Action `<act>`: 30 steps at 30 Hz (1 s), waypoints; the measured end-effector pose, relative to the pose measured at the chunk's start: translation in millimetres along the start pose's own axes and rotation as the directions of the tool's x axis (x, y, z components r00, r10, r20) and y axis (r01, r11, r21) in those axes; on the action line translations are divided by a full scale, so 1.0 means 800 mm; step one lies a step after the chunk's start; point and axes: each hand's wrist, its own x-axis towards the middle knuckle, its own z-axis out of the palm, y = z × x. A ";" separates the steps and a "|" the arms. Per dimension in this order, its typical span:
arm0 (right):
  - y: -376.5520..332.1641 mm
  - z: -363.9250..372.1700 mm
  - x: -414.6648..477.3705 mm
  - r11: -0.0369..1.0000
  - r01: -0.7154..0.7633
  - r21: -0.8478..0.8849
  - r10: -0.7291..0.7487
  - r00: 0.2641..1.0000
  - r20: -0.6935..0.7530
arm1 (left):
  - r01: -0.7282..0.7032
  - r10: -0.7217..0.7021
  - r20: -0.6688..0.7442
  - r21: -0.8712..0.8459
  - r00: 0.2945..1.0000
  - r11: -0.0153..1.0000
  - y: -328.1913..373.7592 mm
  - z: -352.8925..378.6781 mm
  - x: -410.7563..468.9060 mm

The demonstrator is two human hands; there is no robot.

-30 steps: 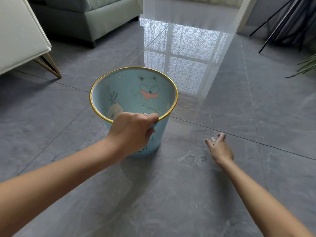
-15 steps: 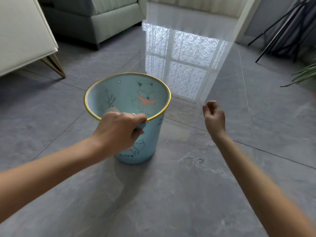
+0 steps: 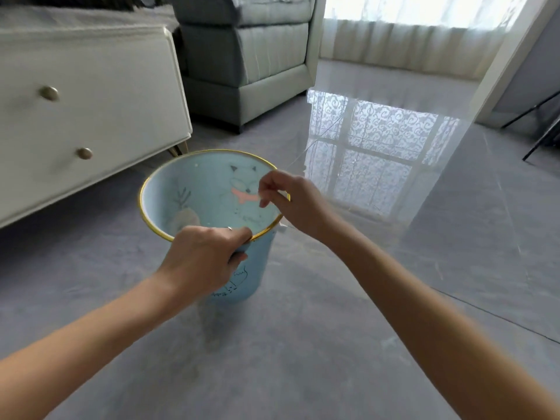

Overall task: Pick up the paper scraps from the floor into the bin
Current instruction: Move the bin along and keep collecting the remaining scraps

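- Head view: the left hand (image 3: 206,256) grips the near edge of the bin (image 3: 163,201). Its fingers hook over the rim and its thumb lies on the outer wall. A thin ring (image 3: 229,228) shows on one finger.
- The right hand (image 3: 294,204) hangs over the far right side of the bin's opening. Its thumb and fingertips (image 3: 263,203) are drawn together as in a pinch, pointing in over the mouth. Motion blur hides whether anything lies between them.
- Both forearms reach in from the bottom corners and meet at the bin.
- The floor (image 3: 303,344) is glossy grey tile with thin joints. To the right of the bin it mirrors a bright window (image 3: 372,165) with a lace pattern.
- A white cabinet (image 3: 106,101) with two round metal knobs (image 3: 48,93) stands on slanted legs to the left, near the bin.
- Behind it is a grey-green sofa (image 3: 257,56), and pale curtains (image 3: 409,34) hang along the back of the room.
- Thin black tripod legs (image 3: 542,137) show at the right edge.
- The bin sits mid-frame on or just over the floor, its mouth tipped toward the camera.
- It is light blue with a gold rim and narrows toward the base.
- A line-drawn fox (image 3: 242,189) with an orange scarf decorates the inner wall, and another drawing marks the outside.
- A pale shape low inside may be print or paper; which one cannot be told.
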 end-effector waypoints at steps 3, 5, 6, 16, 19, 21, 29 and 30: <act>0.011 0.014 0.007 0.999 -0.048 -0.018 0.049 0.999 0.019 | 0.029 -0.029 0.021 0.004 0.999 1.000 -0.012 0.015 0.003; 0.021 0.017 0.013 0.990 -0.065 -0.128 0.077 0.993 0.087 | 0.032 -0.032 0.020 0.006 0.999 0.999 -0.020 0.024 0.009; 0.025 0.018 0.016 0.979 -0.076 -0.187 0.102 0.986 0.135 | 0.037 -0.037 0.017 0.006 0.999 0.999 -0.023 0.028 0.013; 0.144 0.021 0.012 0.905 -0.385 0.181 0.424 0.783 -0.455 | 0.079 -0.080 -0.035 -0.031 0.996 0.996 -0.050 0.071 0.055; 0.228 0.026 -0.011 0.694 -0.714 0.097 0.696 0.629 -0.346 | 0.118 -0.118 -0.022 -0.019 0.993 0.993 -0.059 0.085 0.062; 0.270 0.030 -0.033 0.559 -0.828 0.028 0.801 0.531 -0.275 | 0.125 -0.125 -0.010 -0.014 0.992 0.992 -0.063 0.092 0.067; 0.340 0.063 -0.044 0.332 -0.899 -0.287 0.929 0.364 -0.063 | 0.108 -0.108 -0.008 -0.003 0.994 0.994 -0.071 0.106 0.075; 0.342 0.073 -0.040 0.356 -0.880 -0.314 0.917 0.394 -0.067 | 0.106 -0.106 -0.010 0.001 0.994 0.994 -0.072 0.107 0.075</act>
